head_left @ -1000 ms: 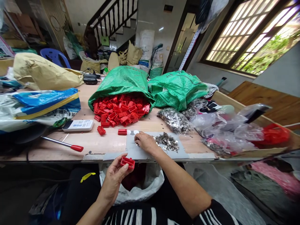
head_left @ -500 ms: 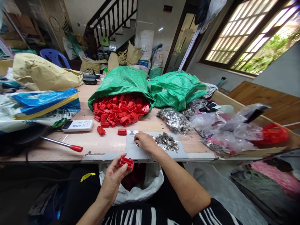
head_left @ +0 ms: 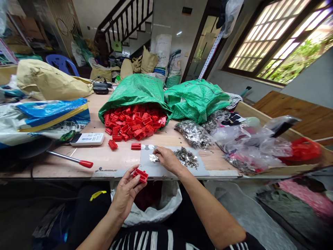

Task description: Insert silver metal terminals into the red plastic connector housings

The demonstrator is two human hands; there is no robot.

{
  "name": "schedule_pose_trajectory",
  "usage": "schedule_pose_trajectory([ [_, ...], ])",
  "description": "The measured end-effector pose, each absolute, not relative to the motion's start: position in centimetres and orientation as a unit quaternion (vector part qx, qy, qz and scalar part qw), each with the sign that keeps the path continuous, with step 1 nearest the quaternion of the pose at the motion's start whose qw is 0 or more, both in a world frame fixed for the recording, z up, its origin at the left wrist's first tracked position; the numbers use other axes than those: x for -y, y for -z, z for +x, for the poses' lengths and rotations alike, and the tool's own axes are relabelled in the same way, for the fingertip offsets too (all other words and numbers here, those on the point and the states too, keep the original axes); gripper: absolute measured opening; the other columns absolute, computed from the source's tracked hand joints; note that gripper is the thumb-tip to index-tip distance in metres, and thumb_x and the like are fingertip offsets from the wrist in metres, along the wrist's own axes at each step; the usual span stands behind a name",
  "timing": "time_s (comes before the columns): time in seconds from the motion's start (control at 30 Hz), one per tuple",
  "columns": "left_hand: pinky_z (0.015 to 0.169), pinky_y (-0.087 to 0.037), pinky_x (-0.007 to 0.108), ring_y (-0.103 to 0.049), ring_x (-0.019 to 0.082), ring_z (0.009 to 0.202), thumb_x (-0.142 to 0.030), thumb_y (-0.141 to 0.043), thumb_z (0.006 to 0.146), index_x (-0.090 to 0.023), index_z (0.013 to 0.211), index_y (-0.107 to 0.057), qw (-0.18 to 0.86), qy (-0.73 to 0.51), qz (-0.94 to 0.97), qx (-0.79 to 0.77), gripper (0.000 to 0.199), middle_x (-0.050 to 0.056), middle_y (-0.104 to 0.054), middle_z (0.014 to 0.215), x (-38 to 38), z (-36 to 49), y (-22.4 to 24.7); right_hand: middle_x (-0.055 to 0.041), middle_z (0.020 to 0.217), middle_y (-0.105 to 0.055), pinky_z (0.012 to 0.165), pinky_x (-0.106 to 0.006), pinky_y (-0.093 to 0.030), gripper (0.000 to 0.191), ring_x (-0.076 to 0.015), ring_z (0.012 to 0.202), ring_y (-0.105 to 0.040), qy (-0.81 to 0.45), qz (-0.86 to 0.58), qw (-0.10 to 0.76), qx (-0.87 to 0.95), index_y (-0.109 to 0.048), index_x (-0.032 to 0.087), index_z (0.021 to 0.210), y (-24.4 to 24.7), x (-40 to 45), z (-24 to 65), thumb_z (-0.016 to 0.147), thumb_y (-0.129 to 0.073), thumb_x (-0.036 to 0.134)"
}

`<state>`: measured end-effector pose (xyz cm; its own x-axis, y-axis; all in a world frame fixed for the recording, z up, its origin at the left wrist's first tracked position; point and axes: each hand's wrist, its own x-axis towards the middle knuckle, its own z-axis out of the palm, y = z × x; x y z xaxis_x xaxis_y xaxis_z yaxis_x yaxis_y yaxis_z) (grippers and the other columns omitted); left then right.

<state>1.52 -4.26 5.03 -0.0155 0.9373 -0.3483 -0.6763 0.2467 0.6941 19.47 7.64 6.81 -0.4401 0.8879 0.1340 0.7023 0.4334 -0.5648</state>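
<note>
My left hand (head_left: 127,192) is raised just off the table's near edge, its fingers gripping a red plastic housing (head_left: 139,175). My right hand (head_left: 168,160) rests on a grey card (head_left: 148,170), with its fingertips pinched on a tiny metal piece. A small shiny cluster of metal bits (head_left: 154,158) lies just left of those fingers, and a larger heap of silver metal clips (head_left: 186,157) lies to their right. Red housings (head_left: 134,123) spill from a green woven sack (head_left: 135,92). Loose ones (head_left: 112,144) lie nearby.
A red-handled screwdriver (head_left: 70,159) and a white remote-like device (head_left: 87,139) lie left on the wooden table (head_left: 109,163). A bag of silver clips (head_left: 194,134) and plastic bags (head_left: 249,142) sit right. A white sack (head_left: 156,211) stands below the table edge.
My right hand has shifted right across the card, uncovering the small shiny cluster. My left hand has risen toward the table edge and turned the red housing slightly.
</note>
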Motion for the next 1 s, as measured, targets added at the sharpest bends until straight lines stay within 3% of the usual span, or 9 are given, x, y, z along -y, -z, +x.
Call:
schedule_pose_trajectory([
  [0.13,0.078,-0.054,0.030,-0.066,0.014,0.081,-0.024,-0.075,0.071,-0.024,0.114,-0.063,0.681,-0.598,0.169,-0.387,0.045,0.002,-0.069,0.095,3.4,1.6,-5.0,0.0014,0.075,-0.061,0.066,-0.023,-0.045,0.005,-0.0115,0.064,-0.059,-0.386,-0.455,0.320,0.736,-0.057,0.019,0.082,-7.5,-5.1,19.0,0.084,-0.053,0.019],
  [0.23,0.077,-0.053,0.028,-0.066,0.013,0.080,-0.023,-0.074,0.073,-0.025,0.118,-0.062,0.682,-0.605,0.173,-0.372,0.047,0.002,-0.070,0.095,3.1,1.8,-4.9,0.0018,0.074,-0.058,0.063,-0.023,-0.045,0.003,-0.0110,0.063,-0.058,-0.466,-0.413,0.354,0.698,-0.057,0.019,0.081,-7.7,-3.2,18.2,0.083,-0.055,0.020],
  [0.43,0.079,-0.052,0.026,-0.067,0.014,0.087,-0.023,-0.073,0.075,-0.025,0.124,-0.057,0.692,-0.597,0.183,-0.362,0.052,0.003,-0.071,0.098,2.7,2.0,-5.1,-0.0001,0.078,-0.057,0.072,-0.024,-0.041,0.009,-0.0136,0.077,-0.053,-0.389,-0.403,0.337,0.757,-0.060,0.019,0.076,-7.5,-1.2,17.7,0.083,-0.056,0.014],
  [0.67,0.084,-0.050,0.029,-0.066,0.014,0.080,-0.026,-0.075,0.072,-0.021,0.114,-0.065,0.660,-0.599,0.247,-0.381,0.044,0.001,-0.070,0.086,2.5,2.3,-5.2,-0.0003,0.082,-0.058,0.076,-0.024,-0.041,0.013,-0.0137,0.082,-0.054,-0.398,-0.355,0.311,0.787,-0.061,0.019,0.080,-6.9,-1.0,18.7,0.082,-0.057,0.008],
  [0.87,0.079,-0.049,0.022,-0.063,0.012,0.085,-0.028,-0.076,0.070,-0.023,0.114,-0.065,0.645,-0.585,0.275,-0.408,0.046,0.001,-0.071,0.092,2.6,2.4,-5.0,0.0019,0.083,-0.058,0.060,-0.021,-0.038,0.012,-0.0100,0.067,-0.049,-0.464,-0.390,0.317,0.729,-0.057,0.020,0.091,-6.5,-0.6,19.5,0.081,-0.062,0.015],
  [1.0,0.079,-0.048,0.020,-0.062,0.011,0.085,-0.025,-0.079,0.066,-0.023,0.115,-0.065,0.627,-0.587,0.294,-0.420,0.050,0.000,-0.071,0.093,2.3,2.5,-4.5,0.0025,0.084,-0.055,0.059,-0.021,-0.038,0.014,-0.0094,0.066,-0.048,-0.463,-0.409,0.314,0.720,-0.054,0.021,0.097,-6.4,-0.3,20.0,0.084,-0.059,0.019],
])
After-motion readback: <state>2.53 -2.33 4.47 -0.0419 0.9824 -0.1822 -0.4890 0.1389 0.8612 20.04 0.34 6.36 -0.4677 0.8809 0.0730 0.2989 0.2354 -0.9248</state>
